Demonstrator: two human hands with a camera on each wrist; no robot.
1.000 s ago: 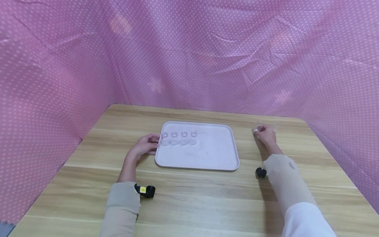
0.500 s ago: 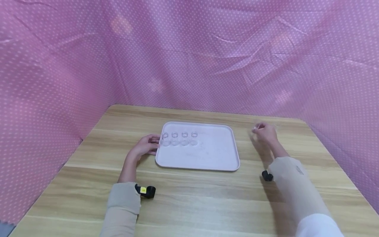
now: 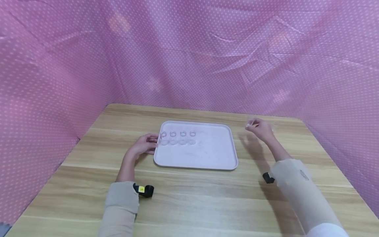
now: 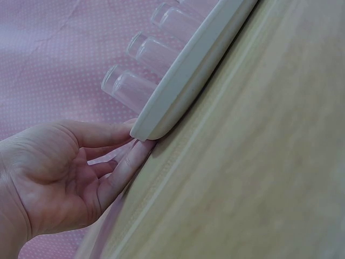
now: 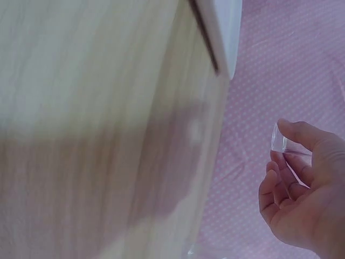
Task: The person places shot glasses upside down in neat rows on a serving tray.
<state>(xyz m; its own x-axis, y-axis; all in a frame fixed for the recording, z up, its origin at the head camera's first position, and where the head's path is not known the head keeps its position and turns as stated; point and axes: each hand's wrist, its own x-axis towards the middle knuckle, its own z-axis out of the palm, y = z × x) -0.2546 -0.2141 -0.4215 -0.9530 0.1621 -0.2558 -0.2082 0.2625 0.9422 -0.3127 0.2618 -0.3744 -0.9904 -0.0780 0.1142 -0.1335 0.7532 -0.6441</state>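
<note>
So our right hand [image 3: 263, 130] has a clear little cup [image 5: 278, 139] pinched between thumb and fingertips, held up off the wooden table [image 3: 189, 200], to the right of the tray [image 3: 214, 148] and apart from it. We figure the step in hand is bringing that cup over to the tray, since four clear cylinders [image 3: 182, 138] already stand there in a row toward the left side. Our left hand [image 3: 142, 144] has its fingertips on the tray's left edge, one digit at the rim and another down low by the tabletop, so we'd call it a light pinch, probably to steady things.

If we've read it right, the next move calls for going left over the rim, lowering the cup next to the right-hand end of the row, and letting go gently without knocking its neighbor. Small, smooth and see-through is likely a slippery combo, so we wouldn't rush it.

As for looks: the cup is colorless, with bright edges at the end poking out past our thumb. The rest is hidden by fingers or too faint, so we can't tell which way up it is, or whether it's glass or plastic. It looks like the same sort as the ones on the tray, which are straight-sided, with a clear band at the top.
</note>
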